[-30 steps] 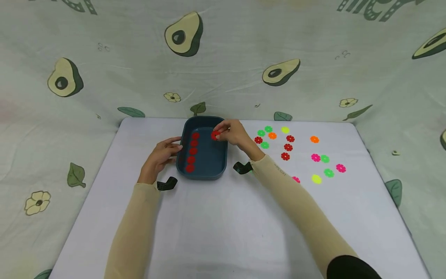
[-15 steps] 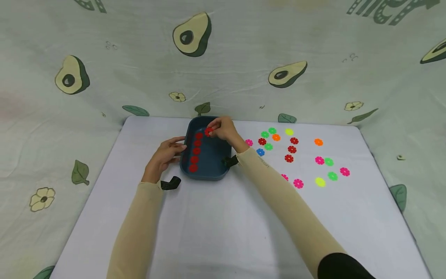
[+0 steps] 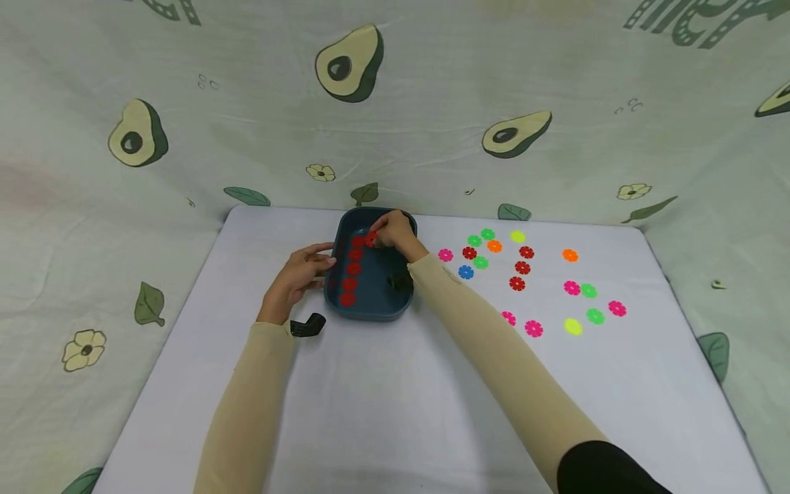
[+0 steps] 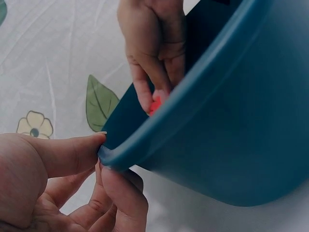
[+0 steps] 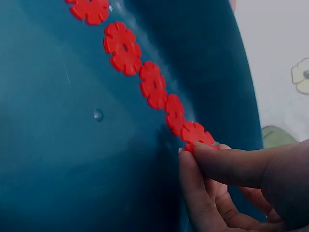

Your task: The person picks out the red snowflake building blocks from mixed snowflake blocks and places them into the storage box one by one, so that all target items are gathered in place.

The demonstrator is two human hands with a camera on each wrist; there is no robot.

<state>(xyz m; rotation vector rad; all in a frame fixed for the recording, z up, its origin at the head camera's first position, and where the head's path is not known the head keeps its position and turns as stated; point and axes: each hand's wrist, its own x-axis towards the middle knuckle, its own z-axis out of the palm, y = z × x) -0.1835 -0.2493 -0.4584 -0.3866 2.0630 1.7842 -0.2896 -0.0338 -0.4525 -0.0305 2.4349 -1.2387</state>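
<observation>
A dark blue rectangular tray (image 3: 376,312) lies on the white table. My left hand (image 3: 297,278) pinches its left rim, thumb above and index finger below in the left wrist view. Inside, along the left wall, runs a column of several red flower-shaped plastic discs (image 3: 354,268). My right hand (image 3: 395,232) reaches into the far end and pinches another red flower disc (image 3: 370,239) between thumb and fingertips. In the right wrist view, that disc is mostly hidden by the fingers, beside the end red disc of the row (image 5: 195,131).
Right of the tray lie scattered flower discs: dark red discs (image 3: 522,267), green discs (image 3: 595,316), pink discs (image 3: 533,328), orange discs (image 3: 570,255), yellow discs (image 3: 573,326) and a blue disc (image 3: 465,272). A patterned cloth (image 3: 432,158) hangs behind the table.
My right hand has moved left and lower into the tray's far end, bringing the pinched red disc beside the column. My left hand stays on the rim. The head view has shifted slightly.
</observation>
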